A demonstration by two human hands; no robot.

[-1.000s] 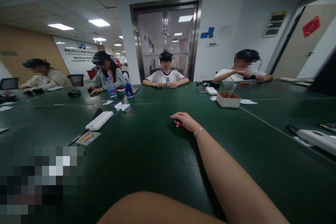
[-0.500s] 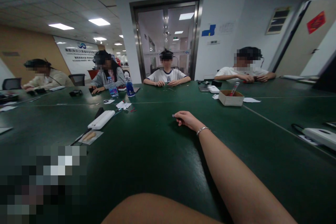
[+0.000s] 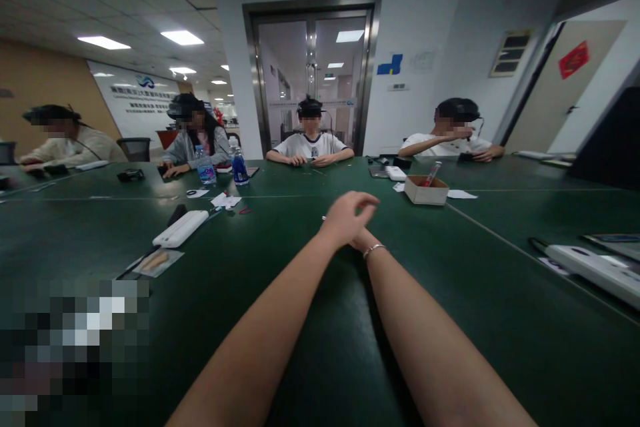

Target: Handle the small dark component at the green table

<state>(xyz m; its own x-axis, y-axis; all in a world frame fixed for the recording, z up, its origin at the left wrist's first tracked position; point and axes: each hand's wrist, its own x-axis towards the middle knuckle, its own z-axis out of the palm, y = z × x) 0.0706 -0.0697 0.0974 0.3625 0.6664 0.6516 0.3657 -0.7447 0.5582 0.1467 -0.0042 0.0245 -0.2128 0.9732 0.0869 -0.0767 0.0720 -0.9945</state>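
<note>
Over the green table (image 3: 280,247), my left hand (image 3: 345,217) reaches across in front of my right hand and hides most of it. The left fingers curve to the right, with a gap between fingers and thumb, and I see nothing held in them. Of my right hand (image 3: 364,240), only the part near the wrist shows, with a silver bracelet (image 3: 374,249) around the wrist. A tiny silver end of a small object (image 3: 324,218) sticks out left of the hands, in line with the hidden right fingers. What kind of object it is, I cannot make out.
On the left lie a white power strip (image 3: 181,229), a small clear packet (image 3: 158,262) and paper scraps (image 3: 225,201). Two bottles (image 3: 240,167) stand farther back. An open box (image 3: 426,191) is at the right, another white device (image 3: 595,270) nearer. Several people sit around the table.
My left hand has come up from the lower edge and now covers my right hand, which pinched the small silver-ended object before. The view has shifted slightly to the right.
</note>
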